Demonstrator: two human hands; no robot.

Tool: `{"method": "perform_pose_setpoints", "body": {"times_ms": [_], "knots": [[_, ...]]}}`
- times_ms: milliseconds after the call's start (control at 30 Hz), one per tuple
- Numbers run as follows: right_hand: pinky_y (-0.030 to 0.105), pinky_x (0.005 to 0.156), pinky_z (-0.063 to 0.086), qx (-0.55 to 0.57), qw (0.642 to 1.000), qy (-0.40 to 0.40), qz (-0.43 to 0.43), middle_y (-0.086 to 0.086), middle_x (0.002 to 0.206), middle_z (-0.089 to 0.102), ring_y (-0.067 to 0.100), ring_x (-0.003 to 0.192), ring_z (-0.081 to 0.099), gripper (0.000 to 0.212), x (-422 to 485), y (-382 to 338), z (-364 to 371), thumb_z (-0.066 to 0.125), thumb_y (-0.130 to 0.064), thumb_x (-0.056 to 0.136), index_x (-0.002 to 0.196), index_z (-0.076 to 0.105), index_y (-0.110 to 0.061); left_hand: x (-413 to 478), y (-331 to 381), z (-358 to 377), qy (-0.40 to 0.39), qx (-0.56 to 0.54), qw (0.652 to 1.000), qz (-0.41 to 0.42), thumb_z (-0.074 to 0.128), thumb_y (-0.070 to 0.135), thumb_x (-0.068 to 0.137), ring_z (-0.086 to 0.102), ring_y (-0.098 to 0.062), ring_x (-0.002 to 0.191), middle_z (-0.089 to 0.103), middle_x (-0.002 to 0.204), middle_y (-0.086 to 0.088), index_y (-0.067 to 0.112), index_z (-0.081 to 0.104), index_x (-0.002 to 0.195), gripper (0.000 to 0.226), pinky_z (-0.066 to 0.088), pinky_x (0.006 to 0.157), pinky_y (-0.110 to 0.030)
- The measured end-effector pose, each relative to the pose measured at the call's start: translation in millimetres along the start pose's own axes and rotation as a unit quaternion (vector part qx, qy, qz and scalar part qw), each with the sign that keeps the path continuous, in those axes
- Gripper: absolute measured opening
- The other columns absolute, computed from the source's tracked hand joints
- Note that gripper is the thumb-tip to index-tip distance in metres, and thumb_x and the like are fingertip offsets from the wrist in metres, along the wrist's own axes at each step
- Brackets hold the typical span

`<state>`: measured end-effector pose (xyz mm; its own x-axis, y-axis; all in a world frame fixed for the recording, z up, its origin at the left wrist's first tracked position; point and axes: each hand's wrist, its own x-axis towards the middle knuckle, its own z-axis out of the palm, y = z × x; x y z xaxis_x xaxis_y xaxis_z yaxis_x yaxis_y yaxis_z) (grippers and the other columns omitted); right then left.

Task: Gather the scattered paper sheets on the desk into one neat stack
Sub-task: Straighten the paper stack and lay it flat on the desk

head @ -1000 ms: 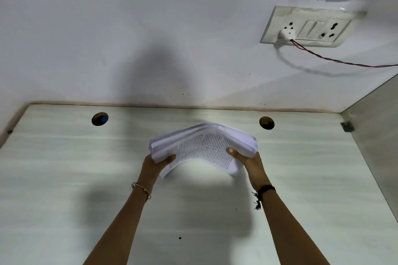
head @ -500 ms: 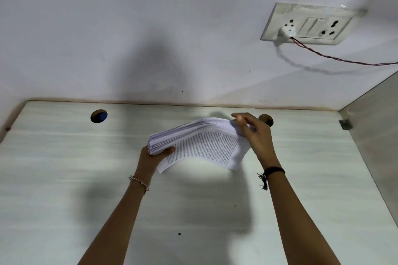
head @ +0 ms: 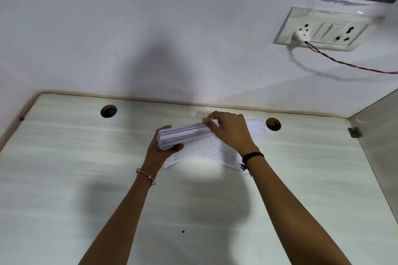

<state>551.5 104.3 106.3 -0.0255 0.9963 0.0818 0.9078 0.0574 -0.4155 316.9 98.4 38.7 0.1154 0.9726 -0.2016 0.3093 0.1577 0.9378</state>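
Note:
A thick stack of printed paper sheets (head: 183,134) is held up above the pale desk (head: 64,178), near its back edge. My left hand (head: 160,153) grips the stack's left end, thumb on the near side. My right hand (head: 231,131) lies over the top of the stack with the fingers curled onto its upper edge. One printed sheet (head: 206,150) hangs lower than the others on the near side. The right end of the stack (head: 256,127) shows past my right hand.
Two round cable holes are cut in the desk, one at the left (head: 108,111) and one at the right (head: 273,124). The white wall rises right behind. A socket plate (head: 327,29) with a plugged red-black wire (head: 344,63) hangs at upper right. A side panel (head: 379,146) bounds the desk's right side.
My right hand left the stack's right end, went over the top and now presses on its upper edge. The stack has risen a little toward the wall and looks flatter.

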Motion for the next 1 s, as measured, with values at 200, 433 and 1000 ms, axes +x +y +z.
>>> {"method": "perform_pose_setpoints", "body": {"times_ms": [200, 433, 1000], "knots": [[0.037, 0.09, 0.04, 0.055, 0.983, -0.021, -0.173, -0.01, 0.121, 0.059, 0.012, 0.104, 0.058, 0.038, -11.1, -3.3, 9.3, 0.053, -0.048, 0.093, 0.127, 0.053, -0.032, 2.8, 0.7, 2.3, 0.015, 0.034, 0.999, 0.013, 0.083, 0.034, 0.063, 0.061, 0.009, 0.089, 0.059, 0.1, 0.02, 0.041, 0.048, 0.104, 0.055, 0.045, 0.076, -0.002], [0.038, 0.084, 0.047, 0.058, 0.969, 0.038, -0.236, 0.005, 0.123, 0.06, 0.021, 0.095, 0.063, 0.02, -17.3, -20.1, 18.1, 0.066, -0.015, 0.086, 0.106, 0.066, -0.019, -0.1, 6.1, 5.3, -0.013, -0.012, 0.999, -0.037, 0.075, 0.013, 0.076, 0.064, -0.024, 0.087, 0.067, 0.092, -0.008, 0.017, 0.064, 0.103, 0.029, 0.05, 0.081, -0.033], [0.026, 0.061, 0.035, -0.052, 0.984, -0.07, -0.153, -0.009, 0.079, 0.06, 0.017, 0.072, 0.059, 0.064, 7.1, 13.0, 4.0, 0.071, -0.059, 0.073, 0.122, 0.053, -0.022, -0.9, 15.1, 1.2, -0.029, -0.093, 0.995, -0.011, 0.061, 0.034, 0.082, 0.063, -0.02, 0.084, 0.067, 0.092, 0.0, 0.027, 0.063, 0.094, 0.013, 0.053, 0.075, -0.031]]}}
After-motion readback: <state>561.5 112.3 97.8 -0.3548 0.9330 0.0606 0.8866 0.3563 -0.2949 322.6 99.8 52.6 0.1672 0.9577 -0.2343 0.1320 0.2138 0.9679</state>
